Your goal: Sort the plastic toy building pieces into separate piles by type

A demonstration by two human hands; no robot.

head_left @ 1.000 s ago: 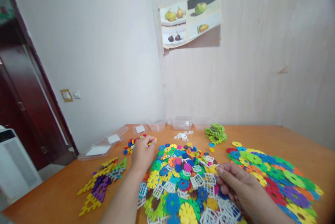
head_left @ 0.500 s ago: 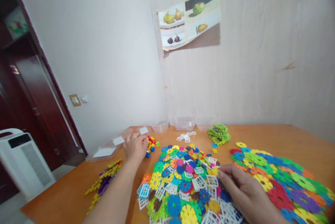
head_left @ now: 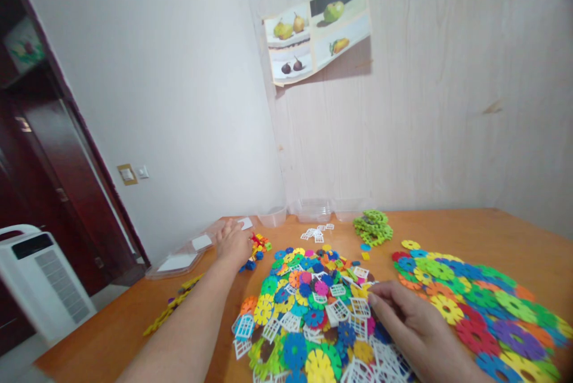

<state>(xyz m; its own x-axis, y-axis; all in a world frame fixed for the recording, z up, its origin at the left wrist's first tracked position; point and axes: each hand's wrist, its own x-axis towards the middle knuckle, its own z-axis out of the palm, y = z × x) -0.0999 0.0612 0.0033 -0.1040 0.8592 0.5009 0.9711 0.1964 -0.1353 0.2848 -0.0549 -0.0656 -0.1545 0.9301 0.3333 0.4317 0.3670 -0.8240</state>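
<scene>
While the left hand (head_left: pixel 233 243) rests open-fingered, holding nothing, beside small bricks (head_left: pixel 256 248) far left, the right hand (head_left: pixel 414 326) – grip unclear – presses the near heap of discs (head_left: pixel 308 311).

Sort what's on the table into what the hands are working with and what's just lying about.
In hand:
left hand at the small brick pile
right hand on the mixed pile of discs and white grids

Lying about:
green disc stack
big disc spread
clear tubs
lids
yellow and purple pieces
</scene>
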